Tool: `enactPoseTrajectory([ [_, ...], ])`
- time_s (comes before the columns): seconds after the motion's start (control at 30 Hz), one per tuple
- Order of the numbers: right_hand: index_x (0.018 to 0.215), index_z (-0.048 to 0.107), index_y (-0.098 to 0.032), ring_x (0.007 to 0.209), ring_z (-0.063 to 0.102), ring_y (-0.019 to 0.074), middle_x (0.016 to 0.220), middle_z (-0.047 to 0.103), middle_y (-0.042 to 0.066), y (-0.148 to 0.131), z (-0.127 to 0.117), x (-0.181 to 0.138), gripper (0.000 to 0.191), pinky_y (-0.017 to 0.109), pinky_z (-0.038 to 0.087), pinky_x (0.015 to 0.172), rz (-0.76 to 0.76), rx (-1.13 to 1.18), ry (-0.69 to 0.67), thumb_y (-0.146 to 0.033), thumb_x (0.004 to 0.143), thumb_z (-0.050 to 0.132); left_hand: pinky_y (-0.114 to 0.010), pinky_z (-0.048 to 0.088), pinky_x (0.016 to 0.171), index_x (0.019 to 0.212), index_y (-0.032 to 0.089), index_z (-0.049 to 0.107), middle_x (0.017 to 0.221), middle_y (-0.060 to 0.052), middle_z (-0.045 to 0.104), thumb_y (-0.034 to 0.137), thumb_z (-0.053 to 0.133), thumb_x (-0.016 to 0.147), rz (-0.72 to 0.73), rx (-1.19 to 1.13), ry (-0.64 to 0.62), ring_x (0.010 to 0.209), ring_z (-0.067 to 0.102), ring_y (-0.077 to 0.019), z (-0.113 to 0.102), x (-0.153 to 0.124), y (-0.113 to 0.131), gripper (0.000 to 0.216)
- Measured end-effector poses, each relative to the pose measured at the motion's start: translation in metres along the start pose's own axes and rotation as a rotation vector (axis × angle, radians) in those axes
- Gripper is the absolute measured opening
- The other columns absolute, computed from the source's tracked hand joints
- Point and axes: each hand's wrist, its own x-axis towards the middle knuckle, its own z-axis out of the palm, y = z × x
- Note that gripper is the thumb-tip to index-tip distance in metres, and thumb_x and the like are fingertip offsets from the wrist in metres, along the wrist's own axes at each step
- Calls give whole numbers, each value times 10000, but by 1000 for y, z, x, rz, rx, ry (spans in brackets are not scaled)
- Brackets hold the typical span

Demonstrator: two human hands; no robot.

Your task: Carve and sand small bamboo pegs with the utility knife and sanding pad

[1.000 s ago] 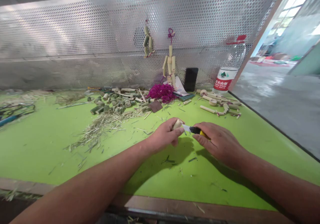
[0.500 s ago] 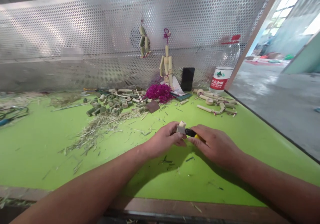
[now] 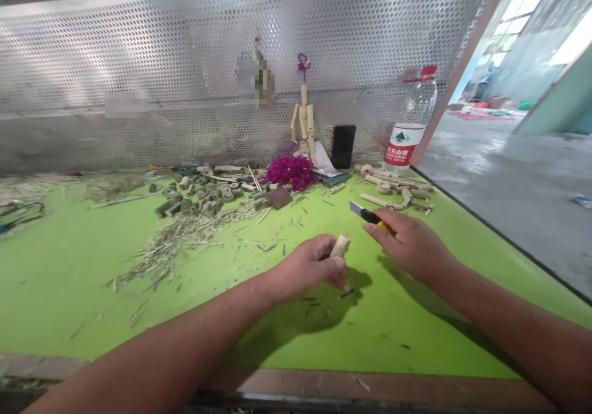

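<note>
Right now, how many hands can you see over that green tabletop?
2: the left hand, gripping a pale cylindrical piece, and the right hand, holding a knife farther to the right. Neither is hidden, and no others show.

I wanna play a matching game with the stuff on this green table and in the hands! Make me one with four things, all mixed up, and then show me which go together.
Things:
1. knife
2. short bamboo piece
3. tangled string
4. plastic bottle

Clues:
A. bright purple, in a heap
B. held in the left hand
C. standing up, with a red and white label
D. held in the right hand

Right pairs: 1-D, 2-B, 3-A, 4-C
</note>
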Motion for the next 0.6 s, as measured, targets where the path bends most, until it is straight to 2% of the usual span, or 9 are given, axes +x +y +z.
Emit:
enactPoseTrajectory([
  [0.07, 1026, 639, -178, 641, 548, 174, 791, 657, 59, 0, -1, 0, 389, 265, 317, 545, -13, 30, -8, -491, 952, 418, -367, 578, 752, 999, 142, 473, 853, -55, 640, 364, 594, 902, -14, -72, 37, 744, 694, -169, -3, 2, -1, 271],
  [0.13, 994, 631, -180, 599, 524, 158, 735, 636, 41, -4, 2, -3, 398, 256, 300, 532, -57, 54, -111, -502, 961, 399, -375, 577, 765, 1017, 142, 471, 848, -54, 646, 355, 566, 919, -19, -90, 80, 739, 695, -165, -7, 3, -2, 253],
  [0.23, 939, 611, -186, 612, 520, 151, 744, 630, 38, -12, 8, -10, 382, 254, 287, 549, -161, 21, -235, -489, 975, 381, -360, 576, 731, 989, 149, 473, 856, -53, 654, 361, 566, 917, -8, -52, 60, 726, 696, -163, -10, 5, -4, 243],
  [0.37, 959, 599, -194, 685, 556, 169, 809, 652, 49, -18, 11, -15, 340, 262, 286, 584, -182, -34, -242, -460, 980, 388, -309, 566, 658, 969, 151, 471, 839, -44, 653, 361, 586, 900, 16, -25, 34, 683, 688, -153, -7, 5, -9, 248],
  [0.5, 966, 604, -195, 673, 552, 171, 813, 659, 53, -16, 11, -15, 333, 268, 273, 577, -191, -62, -224, -464, 971, 407, -317, 568, 654, 961, 150, 483, 822, -44, 642, 382, 577, 902, 25, 25, 41, 679, 665, -143, -6, 4, -8, 258],
  [0.6, 950, 609, -192, 606, 525, 160, 748, 641, 43, -8, 7, -8, 365, 267, 270, 553, -113, -43, -187, -485, 969, 393, -340, 571, 684, 956, 150, 488, 831, -48, 635, 398, 577, 904, 4, 57, 15, 699, 659, -145, -1, -1, -3, 268],
])
